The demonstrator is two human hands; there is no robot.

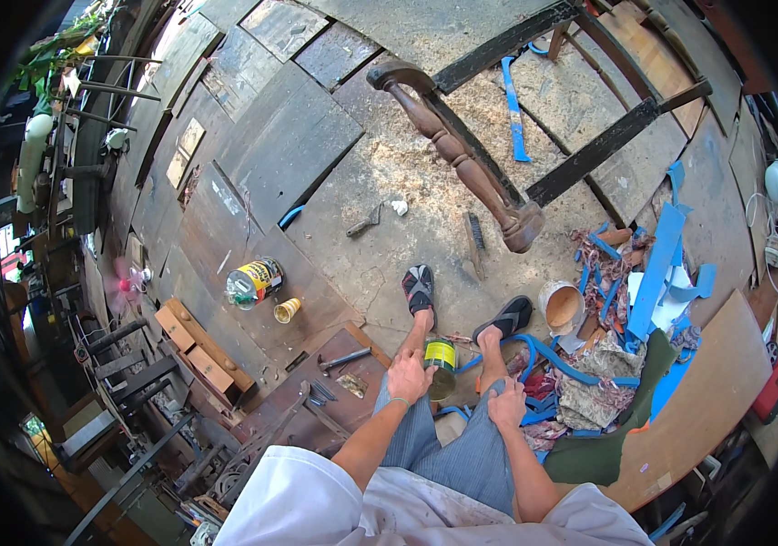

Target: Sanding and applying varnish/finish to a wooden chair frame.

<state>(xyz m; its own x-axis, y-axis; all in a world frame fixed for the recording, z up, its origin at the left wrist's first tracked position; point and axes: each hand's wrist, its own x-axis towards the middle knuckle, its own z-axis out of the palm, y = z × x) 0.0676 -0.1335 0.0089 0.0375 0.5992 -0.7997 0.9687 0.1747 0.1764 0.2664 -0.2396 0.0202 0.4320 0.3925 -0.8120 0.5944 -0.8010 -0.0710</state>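
My left hand [407, 375] rests on my left knee, its fingers loosely stretched and holding nothing that I can see. Right beside those fingers, a can with a green and yellow label [441, 355] stands between my legs; whether they touch it I cannot tell. Over my right knee lies my right hand [505, 403], fingers draped and slightly bent, with nothing visible in it. In front of me a dark wooden chair frame [594, 150] with a turned brown post [448, 141] lies on the floor. A brush [474, 238] lies near that post.
Torn stuffing and blue strips [653, 273] are heaped at the right, beside a white bucket [561, 305]. A hammer [345, 360] lies left of me. Further off are a large labelled jar [255, 282], a yellow cup [287, 311] and a blue strip [513, 109] among sawdust.
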